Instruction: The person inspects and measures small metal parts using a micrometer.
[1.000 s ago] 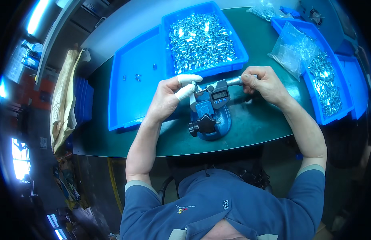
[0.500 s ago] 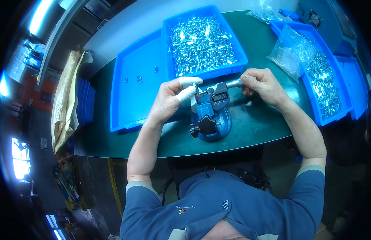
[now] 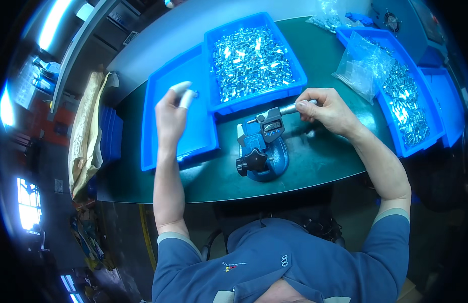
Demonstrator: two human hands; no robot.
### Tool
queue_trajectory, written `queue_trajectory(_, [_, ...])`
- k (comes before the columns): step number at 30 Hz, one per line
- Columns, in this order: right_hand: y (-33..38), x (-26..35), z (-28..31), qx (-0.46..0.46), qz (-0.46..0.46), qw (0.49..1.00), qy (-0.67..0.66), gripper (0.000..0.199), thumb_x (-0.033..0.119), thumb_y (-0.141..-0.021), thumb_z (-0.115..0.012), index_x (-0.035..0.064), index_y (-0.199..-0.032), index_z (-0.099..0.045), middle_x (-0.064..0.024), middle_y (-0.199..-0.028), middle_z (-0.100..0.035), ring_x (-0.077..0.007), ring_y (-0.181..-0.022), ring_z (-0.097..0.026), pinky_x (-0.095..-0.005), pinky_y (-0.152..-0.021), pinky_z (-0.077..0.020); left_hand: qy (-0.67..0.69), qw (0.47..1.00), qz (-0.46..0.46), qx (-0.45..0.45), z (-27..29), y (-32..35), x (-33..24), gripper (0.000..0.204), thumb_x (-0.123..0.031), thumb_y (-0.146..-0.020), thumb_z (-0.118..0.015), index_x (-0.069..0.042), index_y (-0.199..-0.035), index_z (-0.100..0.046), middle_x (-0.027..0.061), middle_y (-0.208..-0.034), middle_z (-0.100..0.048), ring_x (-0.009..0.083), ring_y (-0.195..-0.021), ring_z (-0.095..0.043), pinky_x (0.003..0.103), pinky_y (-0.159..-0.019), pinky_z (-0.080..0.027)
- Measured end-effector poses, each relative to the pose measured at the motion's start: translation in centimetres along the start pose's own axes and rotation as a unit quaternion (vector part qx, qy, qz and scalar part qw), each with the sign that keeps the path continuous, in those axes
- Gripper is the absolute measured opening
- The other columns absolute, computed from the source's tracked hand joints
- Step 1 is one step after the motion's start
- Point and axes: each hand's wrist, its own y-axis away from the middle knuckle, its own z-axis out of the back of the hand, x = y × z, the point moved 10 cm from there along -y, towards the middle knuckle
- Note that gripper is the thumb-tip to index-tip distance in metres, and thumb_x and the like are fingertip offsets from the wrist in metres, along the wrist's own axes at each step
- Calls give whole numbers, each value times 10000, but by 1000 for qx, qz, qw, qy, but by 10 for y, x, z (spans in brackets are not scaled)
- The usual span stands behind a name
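Note:
A bench micrometer (image 3: 271, 123) with a small digital display is clamped in a blue stand (image 3: 272, 161) on the green table. My right hand (image 3: 325, 108) has its thumb and fingers closed round the thimble at the micrometer's right end. Between the anvil and spindle, no part shows. Over the shallow blue tray (image 3: 196, 144) on the left is my left hand (image 3: 173, 108), white finger cots on thumb and forefinger. Those two fingers are apart, with no part visible between them. Beside their tips lies a small metal part (image 3: 195, 94); the hand hides some of the tray floor.
Behind the micrometer, a deep blue bin (image 3: 297, 83) is heaped with small shiny metal parts. Another blue tray (image 3: 432, 113) of parts stands at the right, a clear plastic bag (image 3: 362, 65) across its edge. Brown paper sacking (image 3: 87, 131) stands left of the table.
My left hand has moved left from the micrometer's jaws to over the shallow tray. The small part held at the jaws has gone from there. My right hand stays on the thimble.

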Motion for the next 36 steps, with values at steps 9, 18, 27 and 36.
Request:
queue_trajectory(9, [0, -1, -2, 0, -15, 1000, -6, 296, 310, -930, -677, 14, -944, -675, -17, -761, -636, -79, -712, -585, -238, -655, -479, -202, 960, -179, 78, -75, -40, -27, 235, -146, -833, -728, -83, -1060, -727, 146, -1000, -691, 298, -993, -654, 386, -863, -517])
queue_trajectory(18, [0, 0, -5, 13, -11, 1000, 3, 267, 277, -936, -674, 11, -947, -675, -16, -759, -636, -77, -703, -570, -242, -647, -465, -288, 932, -203, 82, -118, -60, -13, 89, -89, -775, -719, -49, -838, -671, 156, -851, -670, 350, -875, -628, 482, -777, -487])
queue_trajectory(27, [1, 1, -2, 19, -17, 1000, -1, 301, 312, -930, -681, 12, -955, -679, -13, -757, -638, -74, -703, -563, -236, -647, -457, 140, 977, 5, 163, -80, 2, -31, 177, -54, -862, -726, -25, -1028, -676, 62, -946, -705, 124, -894, -658, 290, -830, -531])
queue_trajectory(36, [-1, -4, -4, 13, -18, 1000, 1, 314, 327, -936, -676, 14, -960, -673, -15, -770, -634, -75, -721, -579, -234, -658, -474, 417, 879, 82, 215, -83, 40, -32, 217, -26, -867, -691, -22, -1078, -638, 117, -1012, -704, 181, -947, -676, 335, -868, -538])
